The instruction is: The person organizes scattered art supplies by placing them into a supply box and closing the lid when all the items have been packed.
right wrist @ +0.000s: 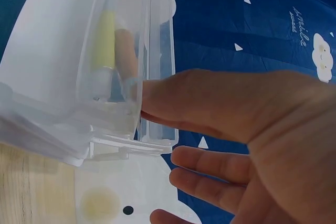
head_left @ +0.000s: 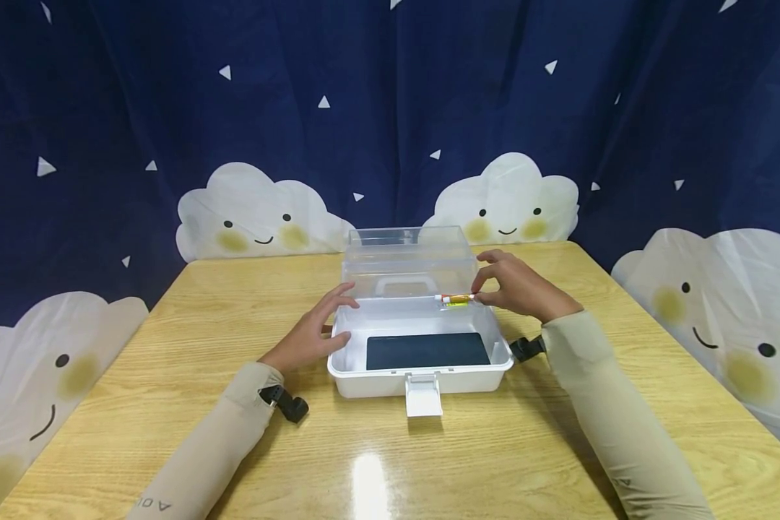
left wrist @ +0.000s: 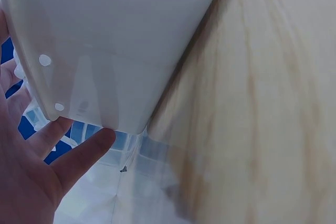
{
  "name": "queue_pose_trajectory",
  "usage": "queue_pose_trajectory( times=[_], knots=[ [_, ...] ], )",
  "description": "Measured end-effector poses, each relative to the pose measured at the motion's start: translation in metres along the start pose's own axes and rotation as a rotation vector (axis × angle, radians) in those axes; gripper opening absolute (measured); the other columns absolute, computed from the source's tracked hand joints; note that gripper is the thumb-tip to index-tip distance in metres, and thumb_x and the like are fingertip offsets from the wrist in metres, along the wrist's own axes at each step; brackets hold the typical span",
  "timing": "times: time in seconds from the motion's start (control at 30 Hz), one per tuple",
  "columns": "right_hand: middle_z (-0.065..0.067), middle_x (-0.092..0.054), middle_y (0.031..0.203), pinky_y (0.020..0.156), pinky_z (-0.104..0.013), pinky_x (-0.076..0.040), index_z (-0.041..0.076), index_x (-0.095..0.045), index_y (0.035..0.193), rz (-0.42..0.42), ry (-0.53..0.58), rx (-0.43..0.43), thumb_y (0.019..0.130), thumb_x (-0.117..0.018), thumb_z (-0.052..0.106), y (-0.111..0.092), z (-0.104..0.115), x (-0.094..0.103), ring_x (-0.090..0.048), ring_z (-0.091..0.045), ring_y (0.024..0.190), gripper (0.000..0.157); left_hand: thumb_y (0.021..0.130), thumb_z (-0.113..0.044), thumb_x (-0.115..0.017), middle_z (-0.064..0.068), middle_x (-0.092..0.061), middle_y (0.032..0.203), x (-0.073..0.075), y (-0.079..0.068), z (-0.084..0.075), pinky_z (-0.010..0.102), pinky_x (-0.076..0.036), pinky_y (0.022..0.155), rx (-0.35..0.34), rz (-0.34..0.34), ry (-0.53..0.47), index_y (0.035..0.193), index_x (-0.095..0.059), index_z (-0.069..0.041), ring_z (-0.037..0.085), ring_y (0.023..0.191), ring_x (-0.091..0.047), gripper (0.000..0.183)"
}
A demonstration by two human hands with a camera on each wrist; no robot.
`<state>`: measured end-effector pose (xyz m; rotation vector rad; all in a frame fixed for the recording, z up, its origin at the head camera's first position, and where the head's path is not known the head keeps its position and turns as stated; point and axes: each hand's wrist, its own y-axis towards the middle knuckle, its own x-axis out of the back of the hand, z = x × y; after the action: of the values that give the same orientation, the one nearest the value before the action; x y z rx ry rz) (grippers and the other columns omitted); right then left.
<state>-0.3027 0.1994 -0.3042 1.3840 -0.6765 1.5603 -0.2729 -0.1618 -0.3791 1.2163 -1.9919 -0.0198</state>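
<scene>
Head view: right grip (head_left: 520, 289) pinching tube (head_left: 455, 298), left grip (head_left: 308, 334) apart; dark slab (head_left: 427, 352) in white box (head_left: 367, 386), clear lid (head_left: 406, 254) behind.

A: How is the counter (head_left: 286, 462) laid out?
B: The box (head_left: 468, 383) is set on it, with the curtain (head_left: 390, 108) hung behind. The lid (head_left: 408, 256) is raised at the box's rear; the latch (head_left: 424, 399) is hung at the front.
A: And elsewhere?
B: A flat panel (head_left: 429, 351) is laid inside. The tube (head_left: 456, 298) is held at the right rear by the right hand (head_left: 516, 285); the left end is flanked by the left hand (head_left: 308, 332).
</scene>
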Motion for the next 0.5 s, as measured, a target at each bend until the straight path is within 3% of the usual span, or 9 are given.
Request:
queue_pose_trajectory(
  times=[0.23,0.5],
  knots=[
    [-0.017,-0.040,0.134,0.097,-0.056,-0.033,0.020,-0.071,0.081,-0.003,0.013,-0.013,0.074,-0.072,0.018,0.001,0.000,-0.001,-0.033,-0.038,0.122,0.007,0.083,-0.014,-0.060,-0.006,-0.013,0.150,-0.005,0.003,0.027,0.040,-0.048,0.086,0.022,0.000,0.049,0.122,-0.044,-0.024,0.026,0.134,-0.020,0.044],
    [-0.018,-0.038,0.135,0.097,-0.056,-0.033,0.021,-0.071,0.080,-0.006,0.020,0.011,0.075,-0.072,0.018,0.002,0.001,-0.004,-0.031,-0.038,0.123,0.007,0.082,-0.016,-0.061,-0.008,-0.013,0.149,-0.005,0.004,0.030,0.038,-0.047,0.086,0.041,0.000,0.048,0.122,-0.044,-0.028,0.015,0.134,-0.017,0.045]
  ],
)
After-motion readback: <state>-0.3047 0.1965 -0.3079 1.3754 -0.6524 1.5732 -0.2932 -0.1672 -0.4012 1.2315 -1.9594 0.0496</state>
